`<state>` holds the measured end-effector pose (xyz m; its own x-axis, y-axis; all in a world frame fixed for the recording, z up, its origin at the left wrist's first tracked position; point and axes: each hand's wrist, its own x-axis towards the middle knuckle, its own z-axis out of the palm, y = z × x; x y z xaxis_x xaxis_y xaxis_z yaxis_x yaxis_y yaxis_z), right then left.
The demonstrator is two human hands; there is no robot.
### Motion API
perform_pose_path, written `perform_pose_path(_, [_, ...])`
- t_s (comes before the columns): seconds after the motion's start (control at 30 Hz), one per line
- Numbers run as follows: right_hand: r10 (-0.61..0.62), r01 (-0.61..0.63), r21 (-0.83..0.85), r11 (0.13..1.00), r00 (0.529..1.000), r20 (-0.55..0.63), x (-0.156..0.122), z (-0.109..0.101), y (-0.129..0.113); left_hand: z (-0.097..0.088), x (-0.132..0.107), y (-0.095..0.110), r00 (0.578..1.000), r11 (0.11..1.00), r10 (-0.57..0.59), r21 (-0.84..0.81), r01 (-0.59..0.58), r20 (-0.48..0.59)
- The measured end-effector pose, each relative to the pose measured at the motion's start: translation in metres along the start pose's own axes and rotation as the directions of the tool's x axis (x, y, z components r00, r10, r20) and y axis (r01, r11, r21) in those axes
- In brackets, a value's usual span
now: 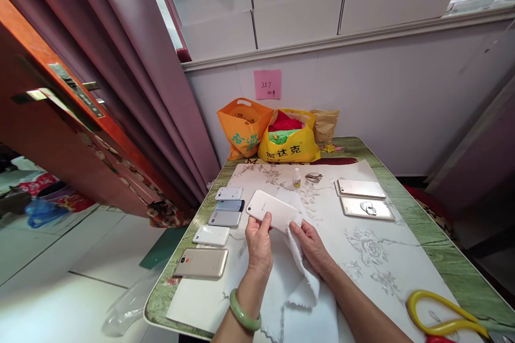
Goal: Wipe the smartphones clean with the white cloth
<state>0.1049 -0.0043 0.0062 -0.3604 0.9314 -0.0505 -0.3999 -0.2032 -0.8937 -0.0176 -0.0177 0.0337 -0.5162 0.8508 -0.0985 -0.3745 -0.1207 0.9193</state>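
Observation:
A white smartphone (pixel 273 210), its back facing up, is held above the table by both hands. My left hand (pixel 259 241) grips its lower left side, thumb on top of the back. At the phone's right end, my right hand (pixel 310 244) pinches a white cloth (pixel 303 286) against the edge. The cloth hangs down from there and spreads over the table toward me; a pale strip of it lies behind the phone too. A green bangle circles my left wrist.
Several phones (pixel 211 236) lie in a column on the left, and two phones (pixel 362 188) on the right. Behind stand a small bottle (pixel 296 178), glasses (pixel 314 177), an orange bag (pixel 243 131) and a yellow bag (pixel 287 144). Yellow-handled scissors (pixel 446 327) lie at the near right corner.

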Motion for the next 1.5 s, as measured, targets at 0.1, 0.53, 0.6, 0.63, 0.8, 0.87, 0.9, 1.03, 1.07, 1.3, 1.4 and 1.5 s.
perform_pose_path(0.1, [0.029,-0.024,0.091,0.996,0.998,-0.054,0.003,-0.002,0.004,-0.005,0.003,0.007,0.994,0.998,-0.044,0.059,0.038,0.1])
perform_pose_path(0.53, [0.0,-0.001,-0.062,0.998,1.0,-0.02,-0.002,-0.001,0.003,-0.02,0.008,0.028,0.953,0.958,-0.117,0.285,0.035,0.279])
perform_pose_path(0.6, [-0.014,0.014,-0.116,0.993,1.0,0.001,-0.003,-0.001,0.005,-0.019,0.007,0.027,0.888,0.912,-0.193,0.41,0.005,0.418])
perform_pose_path(0.63, [-0.024,0.022,-0.126,0.992,1.0,-0.011,-0.003,-0.001,0.005,-0.018,0.007,0.027,0.859,0.89,-0.215,0.455,-0.023,0.465])
perform_pose_path(0.8, [0.01,-0.013,-0.013,1.0,0.978,-0.206,-0.001,0.0,0.003,-0.015,0.003,0.023,0.78,0.832,-0.266,0.543,-0.111,0.567])
perform_pose_path(0.87, [0.028,-0.027,0.008,1.0,0.964,-0.264,0.001,-0.001,0.002,-0.016,0.001,0.019,0.778,0.823,-0.269,0.555,-0.121,0.568])
perform_pose_path(0.9, [0.027,-0.025,0.009,1.0,0.962,-0.273,0.002,-0.002,0.003,-0.016,-0.001,0.017,0.789,0.825,-0.254,0.551,-0.125,0.559])
perform_pose_path(1.03, [-0.052,0.038,-0.077,0.996,0.983,-0.177,0.005,-0.003,0.009,-0.011,-0.005,0.006,0.887,0.884,-0.099,0.45,-0.131,0.452])
perform_pose_path(1.07, [-0.085,0.068,-0.128,0.99,0.988,-0.132,0.004,-0.003,0.01,-0.009,-0.004,0.005,0.912,0.901,-0.051,0.412,-0.133,0.406])
perform_pose_path(1.3, [-0.096,0.093,-0.203,0.975,0.995,-0.005,0.0,0.0,0.01,0.003,0.016,0.016,0.944,0.95,-0.023,0.302,-0.082,0.329])
perform_pose_path(1.4, [-0.058,0.055,-0.054,0.997,0.997,-0.044,0.0,0.0,0.012,0.001,0.01,0.019,0.923,0.943,-0.073,0.327,-0.06,0.379])
perform_pose_path(1.5, [-0.02,0.021,0.012,1.0,0.998,-0.055,0.002,-0.001,0.016,-0.003,-0.005,0.015,0.935,0.93,-0.143,0.367,0.015,0.325])
